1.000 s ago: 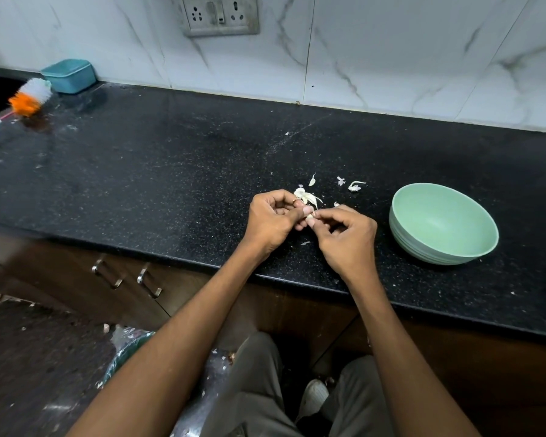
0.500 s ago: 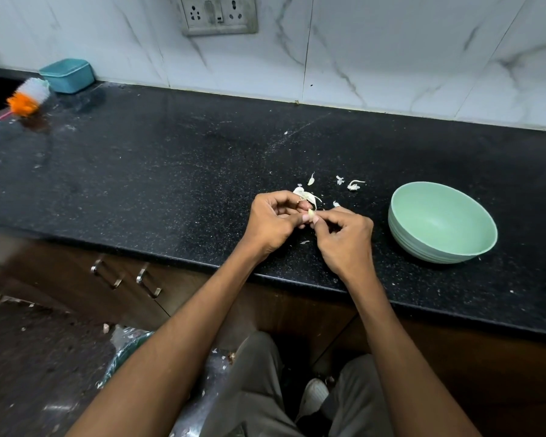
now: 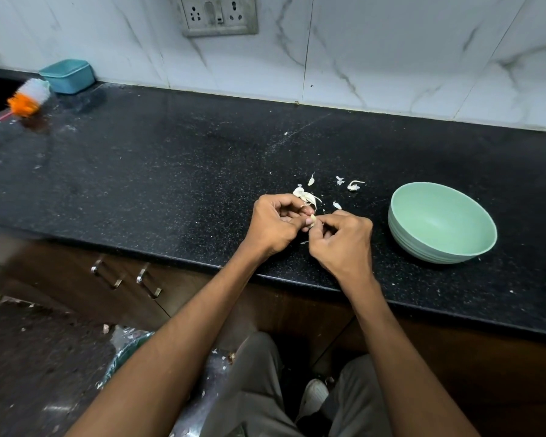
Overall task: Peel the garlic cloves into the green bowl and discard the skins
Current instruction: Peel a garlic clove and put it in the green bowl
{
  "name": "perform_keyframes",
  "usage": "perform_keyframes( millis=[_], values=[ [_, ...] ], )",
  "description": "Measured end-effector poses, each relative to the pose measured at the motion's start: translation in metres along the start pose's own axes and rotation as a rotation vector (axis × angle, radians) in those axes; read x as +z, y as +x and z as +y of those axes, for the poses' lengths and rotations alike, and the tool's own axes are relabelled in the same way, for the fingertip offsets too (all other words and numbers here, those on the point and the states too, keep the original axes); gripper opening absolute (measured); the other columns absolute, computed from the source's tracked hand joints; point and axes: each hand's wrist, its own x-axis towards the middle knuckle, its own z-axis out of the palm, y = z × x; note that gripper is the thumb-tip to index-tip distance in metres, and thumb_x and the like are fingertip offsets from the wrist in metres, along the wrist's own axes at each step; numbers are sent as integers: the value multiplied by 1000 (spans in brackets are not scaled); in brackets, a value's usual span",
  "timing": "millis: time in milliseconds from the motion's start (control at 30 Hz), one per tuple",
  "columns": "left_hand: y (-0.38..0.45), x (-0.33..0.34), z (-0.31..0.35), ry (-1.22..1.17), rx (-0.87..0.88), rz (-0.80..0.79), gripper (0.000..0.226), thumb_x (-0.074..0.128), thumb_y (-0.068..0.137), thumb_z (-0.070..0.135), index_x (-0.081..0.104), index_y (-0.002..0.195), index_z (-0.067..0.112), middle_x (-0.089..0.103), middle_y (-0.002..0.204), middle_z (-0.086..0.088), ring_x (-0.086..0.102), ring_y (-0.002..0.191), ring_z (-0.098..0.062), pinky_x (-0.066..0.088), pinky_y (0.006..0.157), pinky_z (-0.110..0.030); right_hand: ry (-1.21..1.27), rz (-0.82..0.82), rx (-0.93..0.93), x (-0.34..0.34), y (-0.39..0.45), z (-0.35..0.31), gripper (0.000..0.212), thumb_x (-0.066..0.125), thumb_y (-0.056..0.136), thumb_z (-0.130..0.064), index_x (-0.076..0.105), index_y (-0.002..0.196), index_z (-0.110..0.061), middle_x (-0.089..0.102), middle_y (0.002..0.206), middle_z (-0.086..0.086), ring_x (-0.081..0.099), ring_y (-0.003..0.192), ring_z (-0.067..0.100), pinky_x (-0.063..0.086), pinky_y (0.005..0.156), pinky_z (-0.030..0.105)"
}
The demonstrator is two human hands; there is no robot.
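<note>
Garlic clove [image 3: 312, 220] sits pinched between both hands just above the black countertop [image 3: 171, 171], near its front edge, left of the green bowl [image 3: 442, 223]. Only a small pale bit of the clove shows, long axis looks roughly upright with a slight tilt, but too much is covered to be sure which end points where. Left hand [image 3: 276, 227] has fingers curled in, thumb and fingertips gripping the clove from the left. Right hand [image 3: 344, 242] also curled, fingertips pinching at the clove from the right; both hands touch each other at the clove. Loose garlic skins [image 3: 306, 197] lie on the counter just behind the left hand, more small skin scraps [image 3: 353, 185] further back toward the bowl, one tiny flake [image 3: 304, 242] under the hands. Bowl stands upright, open side up, inside looks bare from this angle, near the right hand but apart from it. Nothing lies between hands and bowl except bare counter. Far left on the counter: an orange and white brush [image 3: 29, 97], blurred, and a teal tub [image 3: 67, 75] against the marble wall [image 3: 391, 52]. A socket plate [image 3: 218, 14] is on the wall above. Below the counter, cabinet handles [image 3: 126, 277], a plastic-lined bin [image 3: 130, 351] with skin bits by the person's knees.
</note>
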Motion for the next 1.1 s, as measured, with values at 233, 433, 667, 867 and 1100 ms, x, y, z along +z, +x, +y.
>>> perform_keyframes(
  millis=[233, 433, 667, 867, 1100],
  values=[
    [1, -3, 4, -66, 13, -47, 27, 74, 79, -17, 71, 77, 9, 72, 78, -3, 68, 64, -15, 59, 66, -23, 192, 33, 134, -2, 3, 0, 16, 67, 78, -18, 83, 77, -15, 66, 60, -7, 55, 49, 9, 41, 51, 19],
    [1, -4, 3, -122, -6, -52, 29, 71, 80, -21, 71, 80, 8, 73, 78, -2, 71, 68, -17, 60, 67, -24, 271, 19, 218, -4, 5, 1, 16, 69, 84, -6, 82, 80, -15, 71, 62, -1, 61, 51, 16, 46, 50, 20],
    [2, -3, 4, -93, -25, -56, 18, 71, 81, -19, 71, 89, -2, 73, 87, -11, 70, 69, -21, 62, 72, -26, 231, -5, 225, -3, 4, 0, 15, 70, 83, -4, 82, 79, -12, 68, 58, -7, 53, 45, 0, 36, 50, 7],
    [2, 0, 5, -31, -69, -35, 16, 81, 78, -9, 73, 85, 3, 75, 87, -10, 70, 75, -31, 60, 82, -47, 180, -33, 204, -4, 5, -3, 12, 74, 83, -7, 81, 75, -11, 60, 55, -18, 55, 46, -1, 35, 50, 5],
    [2, 0, 7, -53, -90, -34, 26, 75, 78, -18, 71, 81, 8, 74, 83, -6, 71, 68, -20, 61, 73, -29, 225, -45, 279, -6, 5, -2, 13, 73, 84, -7, 81, 75, -14, 68, 59, -12, 56, 48, -1, 41, 52, 9]
  ],
)
